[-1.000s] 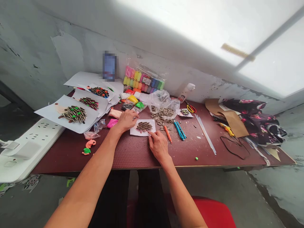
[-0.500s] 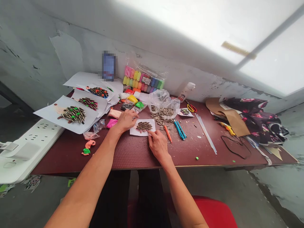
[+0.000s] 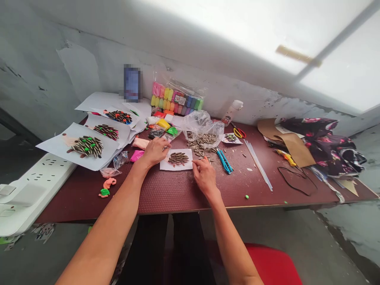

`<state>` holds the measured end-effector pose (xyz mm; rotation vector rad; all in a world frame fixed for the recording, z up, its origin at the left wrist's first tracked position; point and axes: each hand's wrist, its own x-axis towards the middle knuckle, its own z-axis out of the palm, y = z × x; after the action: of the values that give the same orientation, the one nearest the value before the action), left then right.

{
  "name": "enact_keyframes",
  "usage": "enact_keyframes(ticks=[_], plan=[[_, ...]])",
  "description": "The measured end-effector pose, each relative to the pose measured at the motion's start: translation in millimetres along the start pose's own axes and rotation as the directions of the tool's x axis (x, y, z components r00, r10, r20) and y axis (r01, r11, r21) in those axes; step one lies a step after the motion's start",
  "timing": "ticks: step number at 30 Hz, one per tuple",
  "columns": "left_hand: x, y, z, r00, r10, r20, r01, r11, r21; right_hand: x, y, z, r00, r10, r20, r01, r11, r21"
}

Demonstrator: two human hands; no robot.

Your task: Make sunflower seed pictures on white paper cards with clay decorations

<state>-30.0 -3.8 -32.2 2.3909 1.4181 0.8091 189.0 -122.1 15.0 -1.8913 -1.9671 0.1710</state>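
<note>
Paper (image 3: 175, 168) lay flat on the dark red table (image 3: 169, 198) between your hands, bearing a hedgehog shape of striped seeds (image 3: 179, 158), and so light a sheet was easy to disturb. Your left hand (image 3: 156, 151) was at its upper left corner, fingers bent and bunched; I could not tell whether they pinched anything or pressed on the sheet. Your right hand (image 3: 204, 174) was at the right edge, index finger stretched toward it and the others curled under, their grip, if any, hidden from view. A sideways nudge from that fingertip could have turned the sheet, and a push inward could have knocked the outer seeds askew if they were not stuck fast. An orange stick (image 3: 206, 158), mostly covered by your right hand, could have rolled if a knuckle had caught it. The loose seeds (image 3: 204, 139) lay heaped near the sheet, so a broad sweep could have scattered strays onto it. Just beside the heap lay a blue cutter (image 3: 225, 161); if its blade was out, which I could not judge, a careless reach rightward risked a nick.
</note>
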Motion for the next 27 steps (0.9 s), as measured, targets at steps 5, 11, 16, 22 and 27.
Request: enact_keyframes(ticks=[5,11,16,22,27], plan=[[-0.3,0.4,-1.2,0.999,0.022,-0.03,-0.024,0.998,-0.061,42.6,6.7,-12.6,0.999,0.031,0.011,-0.032,0.997,0.075],[-4.9,0.8,-4.8,0.991,-0.046,-0.128,0.039,0.998,-0.053,85.7,1.4,2.5,0.993,-0.042,-0.112,0.079,0.933,0.35],[-6.4,-6.5,-5.6,0.989,-0.112,-0.1,0.112,0.994,-0.005,81.7,1.0,27.6,0.989,-0.063,-0.136,0.127,0.837,0.532],[-4.4,-0.4,-16.1,0.968,-0.197,-0.155,0.134,0.929,-0.344,69.2,-5.1,31.1,0.989,-0.136,-0.064,0.146,0.774,0.616],[-4.2,18.0,-26.5,0.945,-0.326,-0.026,0.21,0.666,-0.716,71.1,-9.4,31.3,0.991,-0.126,-0.037,0.118,0.735,0.668]])
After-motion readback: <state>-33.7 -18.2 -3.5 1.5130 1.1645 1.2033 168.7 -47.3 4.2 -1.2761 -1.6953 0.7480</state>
